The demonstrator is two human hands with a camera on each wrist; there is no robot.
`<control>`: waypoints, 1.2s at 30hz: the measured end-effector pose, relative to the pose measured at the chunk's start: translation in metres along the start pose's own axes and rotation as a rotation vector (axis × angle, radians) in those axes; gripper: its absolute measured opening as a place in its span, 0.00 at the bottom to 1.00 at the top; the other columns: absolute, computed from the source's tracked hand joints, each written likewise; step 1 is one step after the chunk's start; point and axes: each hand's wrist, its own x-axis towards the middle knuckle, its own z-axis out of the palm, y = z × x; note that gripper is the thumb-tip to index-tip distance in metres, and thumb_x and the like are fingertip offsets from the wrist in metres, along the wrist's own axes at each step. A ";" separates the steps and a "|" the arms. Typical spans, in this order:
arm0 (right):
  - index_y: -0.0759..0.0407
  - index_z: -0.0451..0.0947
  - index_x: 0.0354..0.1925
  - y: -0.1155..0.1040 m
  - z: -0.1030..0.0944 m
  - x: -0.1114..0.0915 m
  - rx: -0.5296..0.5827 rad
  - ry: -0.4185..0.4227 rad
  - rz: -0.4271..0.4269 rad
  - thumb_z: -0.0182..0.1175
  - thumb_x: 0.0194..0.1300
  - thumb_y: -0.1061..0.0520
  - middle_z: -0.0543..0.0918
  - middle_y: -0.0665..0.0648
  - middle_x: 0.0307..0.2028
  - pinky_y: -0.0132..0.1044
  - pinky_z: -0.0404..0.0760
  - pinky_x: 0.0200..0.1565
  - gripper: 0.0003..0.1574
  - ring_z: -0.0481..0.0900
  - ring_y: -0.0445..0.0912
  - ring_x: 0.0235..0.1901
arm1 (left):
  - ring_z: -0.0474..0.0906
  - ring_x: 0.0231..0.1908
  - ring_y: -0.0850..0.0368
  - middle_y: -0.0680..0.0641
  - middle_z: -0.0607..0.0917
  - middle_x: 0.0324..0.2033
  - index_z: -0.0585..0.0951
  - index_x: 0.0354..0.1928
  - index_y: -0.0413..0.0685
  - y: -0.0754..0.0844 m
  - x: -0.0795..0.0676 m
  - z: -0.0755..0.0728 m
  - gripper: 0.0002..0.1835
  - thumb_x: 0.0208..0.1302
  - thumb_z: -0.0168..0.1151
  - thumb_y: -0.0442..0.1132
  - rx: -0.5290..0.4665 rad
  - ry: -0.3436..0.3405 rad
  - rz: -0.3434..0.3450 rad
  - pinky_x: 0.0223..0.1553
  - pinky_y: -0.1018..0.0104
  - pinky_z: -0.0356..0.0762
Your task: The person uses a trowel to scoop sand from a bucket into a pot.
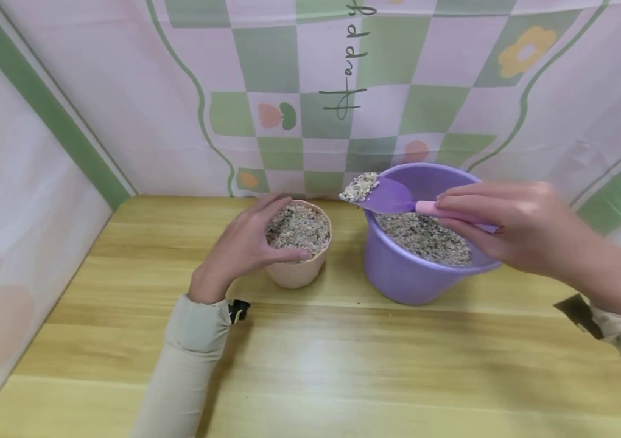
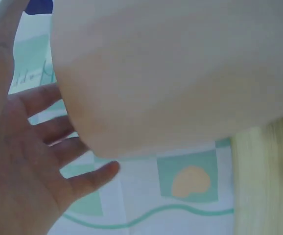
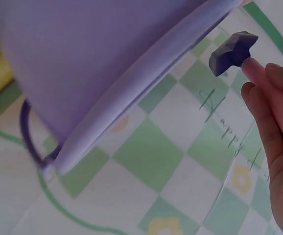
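Observation:
In the head view my left hand holds a peach flower pot, thumb on the near side of the rim and fingers on the far side. Fine grey-beige gravel fills it nearly to the brim. The left wrist view shows spread fingers curving behind the pot wall. My right hand grips the pink handle of a small purple trowel. Pale gravel is heaped at the trowel's tip, above the left rim of a purple bucket. More gravel lies inside the bucket.
Pot and bucket stand side by side on a wooden table, near its back edge. Behind them hangs a checked green and white cloth. A purple handle hangs at the bucket's side in the right wrist view.

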 end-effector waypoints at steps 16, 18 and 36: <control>0.60 0.88 0.41 -0.010 0.048 0.039 0.134 -0.144 -0.116 0.49 0.78 0.46 0.89 0.52 0.35 0.41 0.84 0.33 0.25 0.86 0.44 0.32 | 0.60 0.71 0.40 0.38 0.59 0.75 0.54 0.77 0.41 -0.015 -0.008 -0.001 0.71 0.36 0.78 0.70 0.001 -0.072 -0.056 0.68 0.49 0.63; 0.59 0.87 0.42 -0.009 0.052 0.041 0.152 -0.157 -0.114 0.49 0.78 0.47 0.88 0.52 0.36 0.39 0.84 0.31 0.24 0.85 0.43 0.32 | 0.60 0.71 0.41 0.39 0.59 0.74 0.54 0.77 0.41 -0.016 -0.008 -0.001 0.71 0.36 0.78 0.69 -0.002 -0.069 -0.050 0.68 0.49 0.63; 0.60 0.86 0.38 -0.011 0.073 0.056 0.187 -0.291 -0.072 0.71 0.53 0.69 0.88 0.51 0.33 0.38 0.84 0.32 0.12 0.85 0.41 0.32 | 0.64 0.69 0.44 0.38 0.62 0.73 0.55 0.77 0.38 -0.020 -0.007 0.000 0.72 0.35 0.78 0.70 -0.008 -0.059 -0.032 0.68 0.52 0.65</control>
